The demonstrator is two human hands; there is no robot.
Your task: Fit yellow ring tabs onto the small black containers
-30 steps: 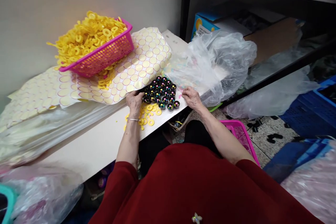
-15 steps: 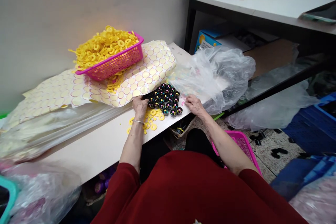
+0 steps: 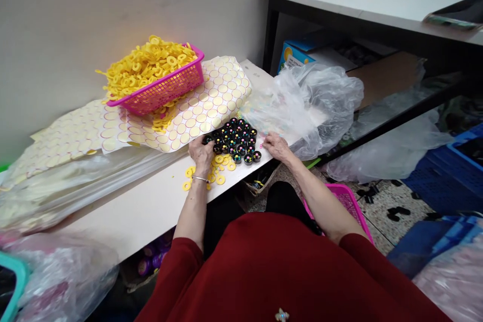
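A tight cluster of small round black cups [image 3: 238, 136] with coloured beads in them stands on the white table. My left hand [image 3: 201, 153] is at the cluster's left edge, its fingers closed round one black cup [image 3: 207, 139]. Just below lie loose flat yellow rings [image 3: 220, 179]. On the other side, my right hand [image 3: 276, 147] rests on the tabletop with its fingertips together by a few tiny pink beads [image 3: 261, 145]. Whether a bead is between those fingertips is too small to see.
A pink basket [image 3: 166, 91] heaped with yellow rings stands on sticker sheets [image 3: 222, 85] at the back left. Clear plastic bags [image 3: 320, 105] lie to the right, beside a shelf table [image 3: 350, 7]. Another pink basket [image 3: 349, 206] is on the floor by my right arm.
My left hand has turned slightly, and a black cup now shows at its fingertips. My right hand stays by the pink beads, of which fewer show. The view has shifted a little.
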